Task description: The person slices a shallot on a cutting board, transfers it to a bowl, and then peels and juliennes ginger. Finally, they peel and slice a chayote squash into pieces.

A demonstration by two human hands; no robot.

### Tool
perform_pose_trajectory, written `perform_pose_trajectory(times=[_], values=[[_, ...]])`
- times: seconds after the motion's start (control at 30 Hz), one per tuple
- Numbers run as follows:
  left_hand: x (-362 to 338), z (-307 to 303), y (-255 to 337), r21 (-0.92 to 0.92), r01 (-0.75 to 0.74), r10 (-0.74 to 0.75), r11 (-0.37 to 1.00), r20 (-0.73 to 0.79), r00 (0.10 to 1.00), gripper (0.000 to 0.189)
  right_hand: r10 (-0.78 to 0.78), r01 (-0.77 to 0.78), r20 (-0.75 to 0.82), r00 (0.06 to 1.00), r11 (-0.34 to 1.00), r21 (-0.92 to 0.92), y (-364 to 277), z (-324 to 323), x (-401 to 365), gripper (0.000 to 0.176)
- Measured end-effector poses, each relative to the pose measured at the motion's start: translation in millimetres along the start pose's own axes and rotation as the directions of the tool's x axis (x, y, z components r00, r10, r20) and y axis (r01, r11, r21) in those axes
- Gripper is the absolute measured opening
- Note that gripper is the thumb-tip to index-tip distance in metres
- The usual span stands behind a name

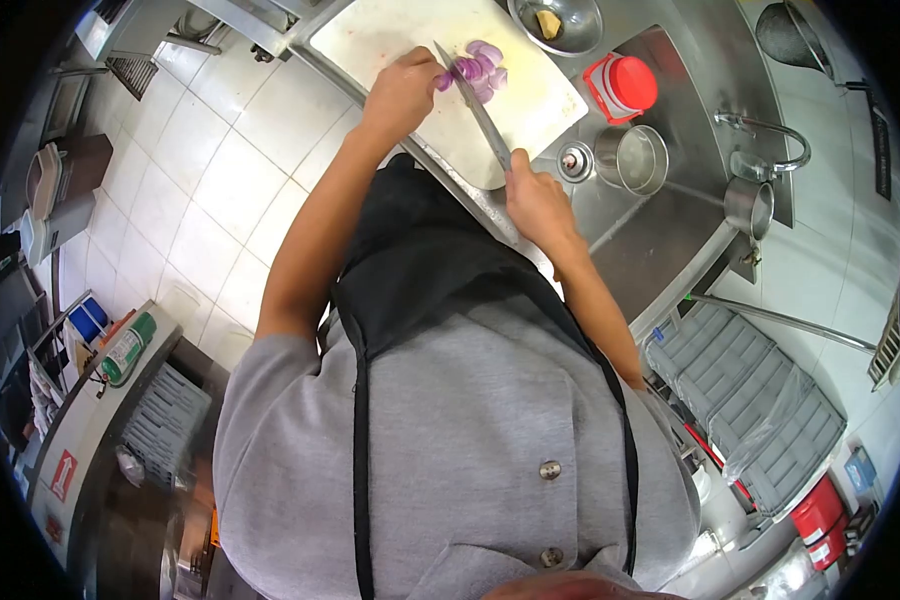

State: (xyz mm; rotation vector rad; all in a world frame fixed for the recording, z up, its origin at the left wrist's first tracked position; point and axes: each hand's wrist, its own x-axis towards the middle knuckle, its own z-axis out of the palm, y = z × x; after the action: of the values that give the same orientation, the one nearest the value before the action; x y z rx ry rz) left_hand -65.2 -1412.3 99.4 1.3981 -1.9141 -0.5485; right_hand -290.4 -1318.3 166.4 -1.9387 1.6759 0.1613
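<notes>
My right hand (539, 203) is closed round the handle of a kitchen knife (485, 122), whose blade points up and left across the white cutting board (545, 95). Fingers bent, my left hand (406, 93) presses on a piece of red onion (444, 81) just left of the blade. Cut purple-white onion pieces (486, 62) lie in a loose heap on the blade's right side. The blade is right against the onion; its lower edge is too small to make out.
A metal bowl (576, 40) holding a yellowish piece stands beyond the board. In the steel sink (620, 245) are a red-lidded container (630, 84) and a metal pot (638, 160). A curved faucet (795, 150) rises at the right.
</notes>
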Motion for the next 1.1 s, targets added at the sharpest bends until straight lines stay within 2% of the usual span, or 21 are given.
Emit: perform_pose_trajectory(times=[0.1,0.17,0.27,0.43,0.6,0.7,0.83,0.93,1.0,1.1], values=[[-1,-3,-4,0.036,0.001,-0.003,0.999,0.041,0.999,0.011,-0.016,0.016,-0.006,1.000,0.998,-0.055,-3,-7,-7,0.018],[0,-1,-9,0.034,-0.065,0.063,0.997,0.064,0.996,0.011,0.000,0.001,0.018,1.000,0.998,-0.061,-6,-15,-14,0.018],[2,-1,-8,0.046,-0.032,0.028,0.998,0.085,0.996,0.012,0.012,-0.011,0.042,0.999,0.999,-0.035,-8,-16,-13,0.018],[1,-3,-9,0.012,-0.035,0.034,0.999,0.072,0.997,0.011,-0.006,0.006,0.025,1.000,1.000,0.014,-6,-1,5,0.018],[3,-6,-11,-0.004,-0.063,0.063,0.998,0.072,0.995,0.010,-0.021,0.023,0.038,0.999,0.998,-0.057,-20,-19,-13,0.018],[5,-7,-9,0.012,-0.054,0.052,0.998,0.104,0.993,0.011,0.016,-0.015,0.024,1.000,0.999,-0.037,-13,-4,-11,0.014],[5,-8,-11,0.021,-0.106,0.104,0.994,0.094,0.990,0.010,-0.018,0.018,0.003,1.000,1.000,-0.015,-17,4,3,0.013],[7,-9,-12,0.025,-0.107,0.104,0.994,0.104,0.989,0.010,-0.023,0.025,0.023,0.999,0.995,-0.092,-20,-11,-4,0.021],[5,-7,-12,0.028,-0.101,0.098,0.994,0.107,0.989,0.009,-0.002,0.008,0.065,0.998,0.996,-0.092,-22,-17,-15,0.021],[4,-5,-13,0.006,-0.100,0.099,0.995,0.089,0.991,0.009,-0.024,0.025,0.042,0.999,0.999,-0.030,-20,-7,-7,0.021]])
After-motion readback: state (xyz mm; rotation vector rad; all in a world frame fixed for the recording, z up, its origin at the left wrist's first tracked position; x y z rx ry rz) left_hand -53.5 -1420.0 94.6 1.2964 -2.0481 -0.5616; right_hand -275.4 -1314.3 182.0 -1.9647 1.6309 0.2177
